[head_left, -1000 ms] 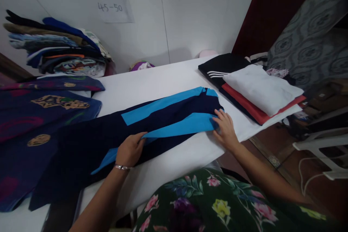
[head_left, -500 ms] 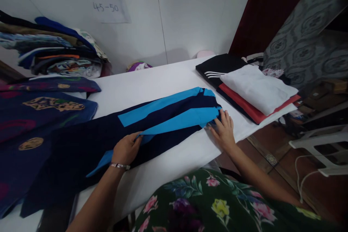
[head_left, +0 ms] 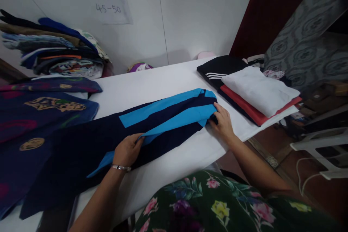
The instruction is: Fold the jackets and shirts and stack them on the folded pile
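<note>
A long navy garment with light-blue stripes (head_left: 152,123) lies across the white table (head_left: 163,79). My left hand (head_left: 127,150) pinches the near light-blue edge at the garment's middle. My right hand (head_left: 223,121) grips the garment's right end, where the cloth is bunched under the fingers. A bracelet sits on my left wrist.
A folded pile, white over red over black with white stripes (head_left: 250,90), lies at the table's right end. Dark blue patterned cloth (head_left: 40,116) covers the left side. A tall stack of folded clothes (head_left: 54,50) stands against the wall. White plastic furniture (head_left: 320,145) stands at right.
My right hand has pushed the garment's right end away from me and slightly left, narrowing the fold. My left hand holds the same edge.
</note>
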The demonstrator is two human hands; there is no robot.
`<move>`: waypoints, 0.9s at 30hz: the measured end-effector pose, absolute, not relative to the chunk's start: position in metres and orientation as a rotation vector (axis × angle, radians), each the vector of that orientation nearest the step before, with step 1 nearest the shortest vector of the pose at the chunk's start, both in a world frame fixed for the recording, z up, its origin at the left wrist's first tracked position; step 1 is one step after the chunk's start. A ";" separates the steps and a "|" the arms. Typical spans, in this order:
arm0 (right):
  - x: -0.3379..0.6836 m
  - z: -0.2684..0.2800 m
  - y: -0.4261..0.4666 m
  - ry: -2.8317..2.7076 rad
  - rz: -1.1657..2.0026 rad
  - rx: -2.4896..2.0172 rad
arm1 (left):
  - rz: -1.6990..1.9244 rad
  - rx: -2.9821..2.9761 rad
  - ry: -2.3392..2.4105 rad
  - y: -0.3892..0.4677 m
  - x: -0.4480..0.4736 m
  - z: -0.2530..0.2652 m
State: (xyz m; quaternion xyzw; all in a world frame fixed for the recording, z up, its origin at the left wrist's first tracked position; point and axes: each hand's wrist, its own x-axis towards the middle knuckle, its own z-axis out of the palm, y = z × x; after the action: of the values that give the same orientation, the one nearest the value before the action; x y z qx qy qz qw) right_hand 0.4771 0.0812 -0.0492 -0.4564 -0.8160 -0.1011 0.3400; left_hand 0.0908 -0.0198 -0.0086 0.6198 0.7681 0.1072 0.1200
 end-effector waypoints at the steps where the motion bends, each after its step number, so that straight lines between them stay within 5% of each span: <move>1: 0.477 -0.048 0.082 -2.130 -0.265 -1.194 | 0.312 1.805 2.244 -0.020 0.091 -0.009; 15: 0.502 -0.046 0.102 -2.299 -0.310 -1.076 | 0.272 1.888 2.211 -0.018 0.085 -0.013; 27: 0.539 -0.061 0.078 -2.451 -0.209 -1.022 | 0.498 2.699 1.783 -0.073 0.071 -0.053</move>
State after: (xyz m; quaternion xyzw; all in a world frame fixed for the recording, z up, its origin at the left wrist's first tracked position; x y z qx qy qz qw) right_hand 0.5391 0.0778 -0.0612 -0.3728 -0.8940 -0.0761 0.2368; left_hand 0.0710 -0.0730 -0.0528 0.8229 0.5436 0.1517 -0.0657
